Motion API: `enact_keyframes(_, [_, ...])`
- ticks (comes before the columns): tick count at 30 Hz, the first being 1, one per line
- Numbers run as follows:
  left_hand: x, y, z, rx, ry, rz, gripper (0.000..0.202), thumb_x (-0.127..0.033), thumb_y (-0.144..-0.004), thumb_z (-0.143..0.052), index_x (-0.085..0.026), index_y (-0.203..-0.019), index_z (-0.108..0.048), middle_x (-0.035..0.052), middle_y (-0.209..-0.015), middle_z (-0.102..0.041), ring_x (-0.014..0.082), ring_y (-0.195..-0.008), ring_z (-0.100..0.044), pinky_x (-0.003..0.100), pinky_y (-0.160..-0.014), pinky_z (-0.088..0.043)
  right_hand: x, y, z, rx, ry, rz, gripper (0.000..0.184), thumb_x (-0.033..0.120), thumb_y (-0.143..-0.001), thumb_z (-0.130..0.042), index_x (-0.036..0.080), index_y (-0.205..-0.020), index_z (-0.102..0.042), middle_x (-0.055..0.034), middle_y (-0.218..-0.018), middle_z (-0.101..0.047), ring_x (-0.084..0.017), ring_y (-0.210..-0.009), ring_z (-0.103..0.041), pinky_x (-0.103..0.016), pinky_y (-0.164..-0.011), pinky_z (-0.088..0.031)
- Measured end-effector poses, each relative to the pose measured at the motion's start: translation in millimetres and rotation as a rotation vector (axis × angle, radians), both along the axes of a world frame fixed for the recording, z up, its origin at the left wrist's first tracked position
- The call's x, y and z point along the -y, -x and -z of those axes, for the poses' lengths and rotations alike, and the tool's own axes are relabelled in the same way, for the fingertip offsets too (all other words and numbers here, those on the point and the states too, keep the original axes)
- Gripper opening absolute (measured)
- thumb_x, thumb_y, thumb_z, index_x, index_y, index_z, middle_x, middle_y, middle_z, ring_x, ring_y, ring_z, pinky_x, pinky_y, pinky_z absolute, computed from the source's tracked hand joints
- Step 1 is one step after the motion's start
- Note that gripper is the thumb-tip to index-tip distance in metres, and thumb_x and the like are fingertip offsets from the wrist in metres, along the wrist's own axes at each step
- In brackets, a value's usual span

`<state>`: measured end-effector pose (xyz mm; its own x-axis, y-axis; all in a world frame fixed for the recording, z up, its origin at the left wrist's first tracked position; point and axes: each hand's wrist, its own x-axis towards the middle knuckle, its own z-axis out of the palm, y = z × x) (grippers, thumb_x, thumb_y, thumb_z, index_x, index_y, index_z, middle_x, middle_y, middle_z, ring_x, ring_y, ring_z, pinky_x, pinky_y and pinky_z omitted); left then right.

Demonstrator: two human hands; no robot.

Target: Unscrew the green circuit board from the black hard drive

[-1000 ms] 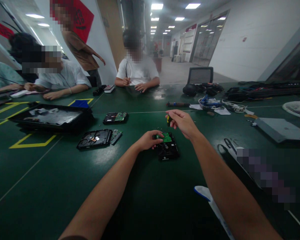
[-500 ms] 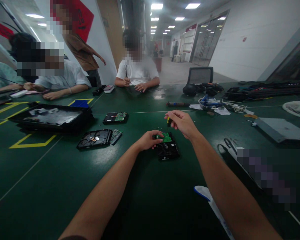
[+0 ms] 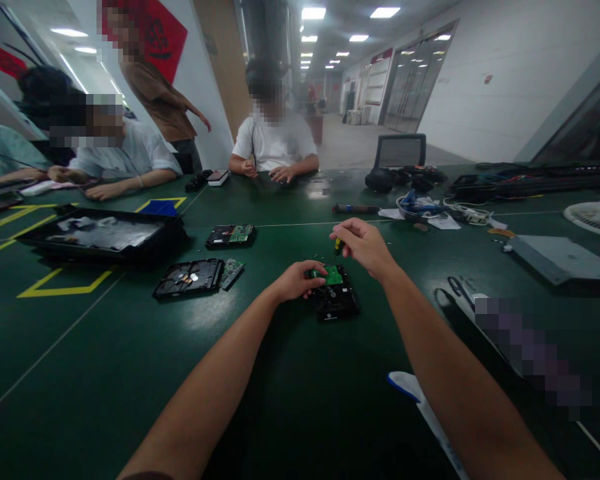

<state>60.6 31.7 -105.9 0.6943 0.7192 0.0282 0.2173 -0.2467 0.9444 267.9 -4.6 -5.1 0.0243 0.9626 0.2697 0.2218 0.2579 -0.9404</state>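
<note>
Our hard drive [image 3: 336,305] lies flat on the desk [image 3: 290,380] in front of us, its long axis running roughly away from us and its green circuit board [image 3: 335,275] facing up toward the far end. The relation that matters is vertical: our right hand [image 3: 363,243] is above and just beyond the drive's far end, so the board lies below and slightly nearer to us than those fingers. They are closed around a small yellow-and-black screwdriver [image 3: 339,245], whose thin shaft points down at the board's far edge (whether the tip touches, we cannot tell). The right forearm slants in from the lower right, with the wrist raised.

Our left hand [image 3: 300,280] is nearer the drive's left side, palm downward, with thumb and forefinger slightly parted over the board's left edge; we cannot tell whether they grip or merely rest. The left forearm reaches in low from the lower left.
</note>
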Motion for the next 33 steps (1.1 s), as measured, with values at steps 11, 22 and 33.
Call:
enact_keyframes(11, [0.6,-0.5,-3.2,-0.009,0.014,-0.008,0.029,-0.033,-0.088,-0.073,-0.019,-0.113,-0.068,0.0133,-0.148,-0.05,0.0027,-0.059,-0.057,0.02,-0.048,-0.051,-2.3,-4.9,3.9,0.148,-0.102,0.111,0.035,0.055,-0.089,-0.061,0.022,-0.09,-0.074,-0.0025,-0.079,-0.069,-0.014,-0.064,-0.056,-0.029,-0.059,-0.044])
enact_keyframes(22, [1.0,-1.1,-3.4,-0.008,0.01,-0.006,0.028,-0.032,-0.089,-0.072,-0.019,-0.113,-0.067,0.0126,-0.148,-0.051,0.0024,-0.058,-0.057,0.019,-0.048,-0.051,1.3,1.6,-0.5,0.02,0.003,-0.031,0.04,0.057,-0.094,-0.053,0.022,-0.099,-0.072,-0.0066,-0.093,-0.073,-0.011,-0.055,-0.059,-0.026,-0.048,-0.04])
enact_keyframes(33, [0.2,-1.1,-3.5,-0.009,0.018,-0.009,0.028,-0.032,-0.088,-0.072,-0.017,-0.112,-0.067,0.0132,-0.147,-0.051,0.0022,-0.057,-0.057,0.019,-0.047,-0.051,-2.1,-4.5,4.1,0.105,-0.074,0.144,0.029,0.051,-0.088,-0.063,0.022,-0.086,-0.067,-0.0022,-0.077,-0.068,-0.013,-0.056,-0.056,-0.029,-0.055,-0.043])
